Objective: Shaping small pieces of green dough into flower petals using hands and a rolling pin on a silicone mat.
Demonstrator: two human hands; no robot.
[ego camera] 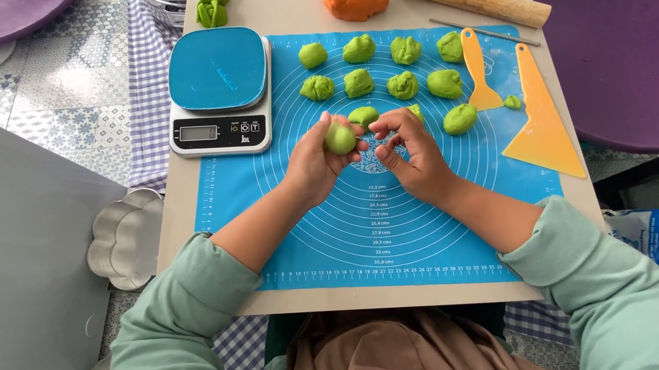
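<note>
The left hand [311, 164] held a small round green dough ball [340, 138] in a narrow fingertip grip, just above the blue silicone mat [336, 227] at centre; the right hand [412, 155], fingers curled and apparently empty, sat at its three o'clock. Light, even pressure would probably keep it round.

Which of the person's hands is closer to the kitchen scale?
Left. The left hand, holding a green dough ball, sits just right of and below the kitchen scale. The right hand lies farther right, beyond the left hand.
</note>
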